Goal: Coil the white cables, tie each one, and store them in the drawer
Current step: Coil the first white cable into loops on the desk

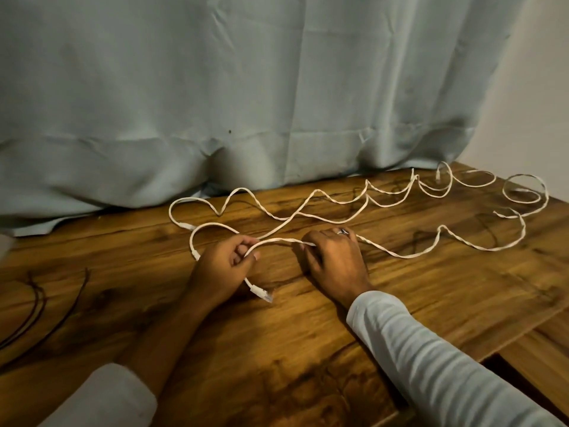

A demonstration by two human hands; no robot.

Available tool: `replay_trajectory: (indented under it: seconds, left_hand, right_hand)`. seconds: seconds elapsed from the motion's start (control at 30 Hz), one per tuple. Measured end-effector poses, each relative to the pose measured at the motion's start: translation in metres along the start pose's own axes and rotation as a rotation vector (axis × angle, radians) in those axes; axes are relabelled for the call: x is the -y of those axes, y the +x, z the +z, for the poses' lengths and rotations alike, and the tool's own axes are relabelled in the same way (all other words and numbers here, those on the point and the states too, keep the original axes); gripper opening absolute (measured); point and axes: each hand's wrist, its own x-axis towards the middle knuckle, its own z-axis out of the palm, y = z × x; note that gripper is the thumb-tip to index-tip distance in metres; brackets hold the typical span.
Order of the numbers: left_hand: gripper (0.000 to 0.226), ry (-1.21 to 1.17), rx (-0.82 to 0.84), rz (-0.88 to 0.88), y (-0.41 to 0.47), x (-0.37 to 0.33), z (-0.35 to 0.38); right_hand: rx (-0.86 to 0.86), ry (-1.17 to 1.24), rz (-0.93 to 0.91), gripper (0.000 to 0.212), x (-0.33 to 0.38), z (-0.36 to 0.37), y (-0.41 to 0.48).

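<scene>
Flat white cables sprawl in loose waves across the wooden table. My left hand grips one white cable near its end, and the clear plug hangs just below my fingers. My right hand pinches the same cable a short way along. From there it snakes right toward the table's far corner. A second white cable lies behind my hands, its plug end just left of my left hand. The loops at the far right overlap, so which cable they belong to is unclear.
A pale blue cloth hangs behind the table and rests on its back edge. Thin dark wires lie at the table's left. At the lower right a gap shows beside the table's edge, with more wood beyond it.
</scene>
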Motion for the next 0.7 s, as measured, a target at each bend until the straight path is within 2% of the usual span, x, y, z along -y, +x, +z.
replay_trajectory:
  seconds: [0.13,0.2,0.37,0.5,0.6,0.7]
  left_hand:
    - [0.032,-0.348,0.016,-0.102,0.001,-0.017,0.013]
    - [0.029,-0.511,0.053,-0.193,0.002,-0.027,0.019]
    - [0.022,-0.845,0.158,-0.380,0.008,-0.043,0.026]
    - [0.029,-1.093,0.264,-0.374,0.009,-0.050,0.034]
    - [0.042,-1.155,0.232,-0.324,0.011,-0.051,0.033]
    - [0.042,-1.161,0.193,-0.281,0.013,-0.047,0.028]
  right_hand:
    - [-0.037,-0.005,0.057,0.029,-0.003,-0.002,0.003]
    - [-0.054,-0.022,0.097,0.038,-0.007,-0.002,0.005]
    - [-0.100,-0.022,0.167,0.023,-0.013,-0.002,0.007]
    - [-0.017,-0.040,0.158,0.023,-0.012,0.000,0.005]
    - [0.028,-0.040,0.090,0.023,-0.006,0.000,-0.001]
    - [0.071,-0.051,-0.045,0.021,0.001,-0.002,-0.005]
